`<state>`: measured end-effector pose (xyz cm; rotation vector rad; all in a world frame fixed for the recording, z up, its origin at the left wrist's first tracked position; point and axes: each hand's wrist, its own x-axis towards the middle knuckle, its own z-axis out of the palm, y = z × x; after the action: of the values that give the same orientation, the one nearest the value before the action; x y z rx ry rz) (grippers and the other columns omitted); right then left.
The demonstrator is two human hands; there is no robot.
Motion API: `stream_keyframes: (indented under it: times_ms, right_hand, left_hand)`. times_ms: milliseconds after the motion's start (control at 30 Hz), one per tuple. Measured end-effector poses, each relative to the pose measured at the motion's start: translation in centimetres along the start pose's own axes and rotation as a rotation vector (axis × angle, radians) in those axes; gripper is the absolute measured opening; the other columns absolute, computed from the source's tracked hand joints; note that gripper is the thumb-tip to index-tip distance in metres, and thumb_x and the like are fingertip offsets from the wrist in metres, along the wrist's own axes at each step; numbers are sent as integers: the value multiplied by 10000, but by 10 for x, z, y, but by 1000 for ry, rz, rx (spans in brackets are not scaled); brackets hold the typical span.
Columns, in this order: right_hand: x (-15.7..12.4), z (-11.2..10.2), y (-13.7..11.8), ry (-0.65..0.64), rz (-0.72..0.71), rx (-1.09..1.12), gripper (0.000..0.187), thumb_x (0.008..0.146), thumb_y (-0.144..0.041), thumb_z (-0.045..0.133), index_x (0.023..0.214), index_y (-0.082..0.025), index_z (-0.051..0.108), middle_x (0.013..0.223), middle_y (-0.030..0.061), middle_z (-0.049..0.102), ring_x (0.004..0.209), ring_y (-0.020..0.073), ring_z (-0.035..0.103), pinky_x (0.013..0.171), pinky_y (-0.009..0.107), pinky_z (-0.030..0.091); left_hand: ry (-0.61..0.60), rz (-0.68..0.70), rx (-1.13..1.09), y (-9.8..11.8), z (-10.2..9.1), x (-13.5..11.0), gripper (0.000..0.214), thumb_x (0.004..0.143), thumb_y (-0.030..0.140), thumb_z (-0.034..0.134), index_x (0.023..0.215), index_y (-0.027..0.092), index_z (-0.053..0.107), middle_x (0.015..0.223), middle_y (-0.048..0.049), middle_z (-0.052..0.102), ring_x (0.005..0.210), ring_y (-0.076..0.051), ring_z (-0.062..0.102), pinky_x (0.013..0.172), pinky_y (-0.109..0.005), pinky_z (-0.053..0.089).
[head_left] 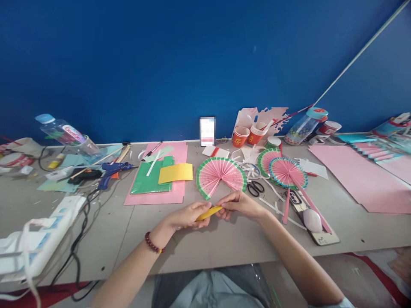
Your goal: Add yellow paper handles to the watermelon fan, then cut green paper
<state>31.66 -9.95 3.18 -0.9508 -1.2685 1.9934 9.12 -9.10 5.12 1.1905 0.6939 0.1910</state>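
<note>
Between my two hands is a narrow folded strip of yellow paper [210, 212]. My left hand [192, 215] grips most of its length, thumb on top. At its right end, the fingertips of my right hand [236, 204] pinch the strip. Just beyond my hands lies a pleated paper fan [221, 171], pink with a green rim and dark seed marks, spread most of the way round. To its left, a flat yellow paper piece [175, 173] rests over green paper [150, 179] and a pink sheet [138, 199]. Black-handled scissors [255, 188] lie right of the fan.
Two round paper fans [289, 172] on sticks lie to the right, near a phone [324, 237]. A blue glue gun [115, 171] and a power strip [54, 231] with cables are at left. Red paper cups [240, 137] stand by the blue wall. Pink sheets [359, 179] cover the far right.
</note>
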Motion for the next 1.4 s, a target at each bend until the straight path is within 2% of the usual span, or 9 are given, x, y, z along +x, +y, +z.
stream_keyframes:
  times_ms: [200,300,367,433,567,700,967,1200,1400]
  right_hand:
    - [-1,2,-2,36,5,-13,352,711,-397,722,954,-142,714,775,67,720,661,153,681,620,270,555]
    - [0,4,1,52,-13,-34,344,733,-414,699,923,-128,710,767,67,707,673,157,677,619,273,557]
    - [1,4,3,78,-12,-56,334,738,-424,691,884,-124,709,753,65,703,643,145,668,609,266,554]
    - [3,5,5,92,-4,-73,337,737,-431,689,882,-128,706,756,63,703,632,142,665,607,266,551]
    - [3,5,6,101,-2,-87,344,731,-438,690,894,-134,694,756,60,703,629,146,662,607,275,548]
    - [3,6,5,114,-17,-83,309,744,-393,684,926,-147,648,723,41,696,613,136,654,601,270,540]
    - [7,8,12,179,-88,-98,353,725,-352,693,997,-165,569,742,24,690,577,129,641,528,242,505]
    - [10,8,13,207,-22,-79,311,737,-418,680,838,-126,638,707,59,703,572,124,643,552,243,524]
    - [16,15,18,258,-118,82,294,719,-416,706,776,-136,636,671,41,688,550,115,623,531,235,521]
  left_hand:
    - [-13,-64,-64,-6,-5,5,407,856,559,447,921,177,572,528,55,481,331,-29,197,360,-205,158]
    - [0,-75,-33,-7,-4,7,415,836,576,470,900,174,551,616,32,544,346,-28,334,369,-190,235]
    - [2,-54,3,-8,-3,9,419,829,575,483,882,165,547,647,17,567,416,-54,452,429,-196,332]
    - [2,-36,40,-9,-2,9,425,829,578,479,862,158,539,641,16,570,463,-73,499,481,-210,381]
    - [-9,-21,89,-10,-2,10,428,854,579,427,876,160,508,619,28,566,411,-60,464,454,-209,355]
    - [-17,-25,87,-12,-1,10,416,856,574,420,881,165,490,621,22,572,440,-79,508,477,-218,381]
    - [115,20,203,-16,3,13,388,857,551,440,855,168,504,613,49,499,455,-58,418,447,-199,309]
    - [144,87,195,-20,2,16,373,880,531,409,859,169,495,616,41,491,473,-63,410,438,-187,316]
    - [145,133,67,-20,3,19,365,882,518,420,867,163,506,611,39,507,440,-53,420,451,-188,342]
